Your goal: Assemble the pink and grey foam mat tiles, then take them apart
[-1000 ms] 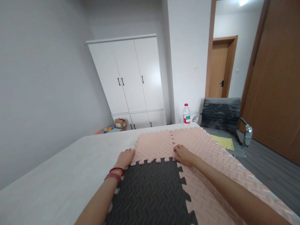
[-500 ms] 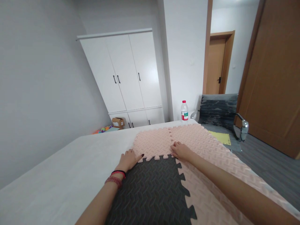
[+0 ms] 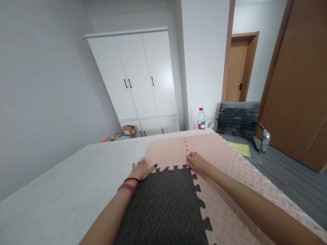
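A black foam mat tile (image 3: 166, 200) with jigsaw edges lies on the white table. Its far edge meets a pink foam tile (image 3: 166, 152), and more pink foam mat (image 3: 230, 170) runs along its right side. My left hand (image 3: 140, 170), wearing red and black bands at the wrist, rests by the far left corner of the black tile. Its fingers are spread and its thumb reaches over the seam. At the far right corner, where the tiles meet, my right hand (image 3: 198, 162) presses down with curled fingers; its fingertips are partly hidden.
A bottle with a red cap (image 3: 201, 119) stands at the table's far edge. Beyond the right side is a chair (image 3: 237, 119) with a yellow sheet (image 3: 239, 149) on its seat. A white cabinet (image 3: 135, 78), a cardboard box (image 3: 129, 130) and colourful items (image 3: 113, 138) are behind the table (image 3: 76, 180).
The view has shifted slightly. Both hands stay at the same corners of the black tile, and my left thumb is stretched a little straighter along the seam.
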